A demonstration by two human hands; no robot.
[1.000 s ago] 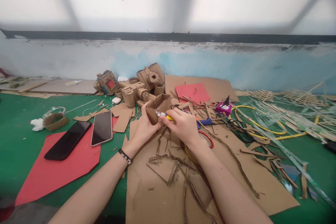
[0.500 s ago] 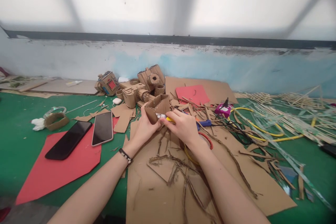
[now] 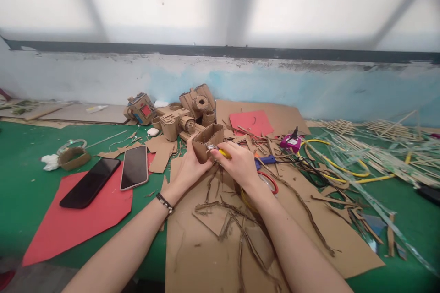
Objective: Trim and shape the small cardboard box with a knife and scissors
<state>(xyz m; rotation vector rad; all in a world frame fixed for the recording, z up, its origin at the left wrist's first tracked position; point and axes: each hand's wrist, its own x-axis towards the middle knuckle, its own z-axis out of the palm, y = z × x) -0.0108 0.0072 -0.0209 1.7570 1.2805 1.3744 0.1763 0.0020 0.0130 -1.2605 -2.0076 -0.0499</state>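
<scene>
My left hand (image 3: 187, 169) is closed round the near side of a small open cardboard box (image 3: 208, 140), holding it above a large cardboard sheet (image 3: 202, 252). My right hand (image 3: 239, 162) grips a yellow-handled utility knife (image 3: 220, 150), whose metal tip touches the box's right wall. Thin cardboard strips (image 3: 227, 219) lie scattered on the sheet under my forearms. A dark bracelet sits on my left wrist.
Two phones (image 3: 134, 167) lie on a red sheet (image 3: 75, 224) at left. Cardboard models (image 3: 178, 119) stand behind the box. A pink glue gun (image 3: 292, 139), yellow cable (image 3: 343, 171), red tape ring (image 3: 270, 181) and clear plastic strips (image 3: 378, 155) clutter the green table (image 3: 20, 178) at right.
The box and both hands have shifted slightly up and to the right; the knife stays against the box wall.
</scene>
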